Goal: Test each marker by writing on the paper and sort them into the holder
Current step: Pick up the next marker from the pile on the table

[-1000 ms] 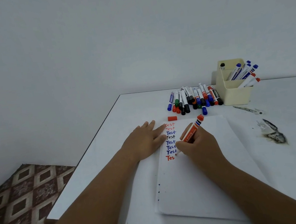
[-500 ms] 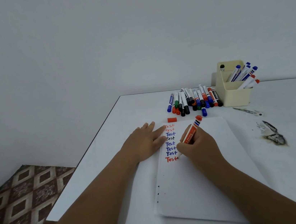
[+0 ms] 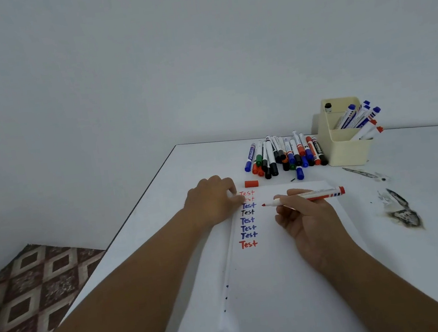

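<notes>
My right hand (image 3: 306, 217) grips an uncapped red marker (image 3: 309, 195), held level above the white paper (image 3: 286, 262) with its tip pointing left. My left hand (image 3: 212, 198) rests at the paper's top left corner, fingers curled, just left of the loose red cap (image 3: 251, 183). A column of "Test" words in red, blue and black runs down the paper's left side, ending in a red one (image 3: 248, 244). A pile of capped markers (image 3: 284, 155) lies behind the paper. The cream holder (image 3: 348, 149) at the back right contains several blue and red markers.
The white table (image 3: 434, 263) bears dark burn-like stains (image 3: 403, 214) on its right side. Its left edge (image 3: 135, 213) drops to a patterned floor (image 3: 29, 296). A plain wall stands close behind.
My right hand has lifted the red marker off the paper and turned it level; the last red "Test" is complete. My left hand's fingers have curled and moved toward the red cap.
</notes>
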The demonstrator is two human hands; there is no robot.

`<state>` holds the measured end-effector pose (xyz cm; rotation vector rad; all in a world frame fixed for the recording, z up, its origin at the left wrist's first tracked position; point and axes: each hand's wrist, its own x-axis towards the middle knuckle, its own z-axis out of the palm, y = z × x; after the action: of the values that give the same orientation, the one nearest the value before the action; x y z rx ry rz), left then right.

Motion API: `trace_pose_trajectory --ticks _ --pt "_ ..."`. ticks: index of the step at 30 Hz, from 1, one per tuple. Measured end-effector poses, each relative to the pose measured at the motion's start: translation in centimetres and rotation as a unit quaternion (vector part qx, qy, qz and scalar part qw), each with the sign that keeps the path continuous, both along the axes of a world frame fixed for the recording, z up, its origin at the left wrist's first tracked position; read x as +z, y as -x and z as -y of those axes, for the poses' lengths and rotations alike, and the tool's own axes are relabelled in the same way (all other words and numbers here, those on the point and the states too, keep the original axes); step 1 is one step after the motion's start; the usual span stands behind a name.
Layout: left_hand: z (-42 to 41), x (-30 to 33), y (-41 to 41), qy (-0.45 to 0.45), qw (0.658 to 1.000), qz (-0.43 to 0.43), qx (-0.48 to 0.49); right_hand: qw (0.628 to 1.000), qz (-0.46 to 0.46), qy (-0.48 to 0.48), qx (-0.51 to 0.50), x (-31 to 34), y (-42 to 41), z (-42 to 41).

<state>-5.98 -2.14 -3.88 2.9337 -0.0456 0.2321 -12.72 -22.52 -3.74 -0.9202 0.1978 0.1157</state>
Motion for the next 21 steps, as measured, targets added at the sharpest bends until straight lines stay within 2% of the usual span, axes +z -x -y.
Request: trace_pose_trajectory --ticks 3,5,12,17,21 --pt "0.4 0.1 -0.9 -0.014 1.0 0.017 -0.002 0.994 -0.019 -0.101 -0.028 0.3 0.0 0.5" --pt "0.5 0.1 -1.6 0.001 1.0 0.021 -0.013 0.989 -0.035 -0.134 -0.042 0.6 0.0 0.9" --pt "1.8 0.3 -3.5 0.036 0.998 0.008 -0.055 0.987 -0.061 -0.142 -0.043 0.3 -0.5 0.8" --pt "3.0 0.4 -4.1 0.057 0.995 0.041 -0.071 0.985 -0.046 -0.161 -0.049 0.0 -0.8 0.8" --pt "2.5 -0.1 -3.7 0.174 0.982 0.044 -0.066 0.981 -0.046 -0.183 -0.05 0.3 -0.6 0.9"
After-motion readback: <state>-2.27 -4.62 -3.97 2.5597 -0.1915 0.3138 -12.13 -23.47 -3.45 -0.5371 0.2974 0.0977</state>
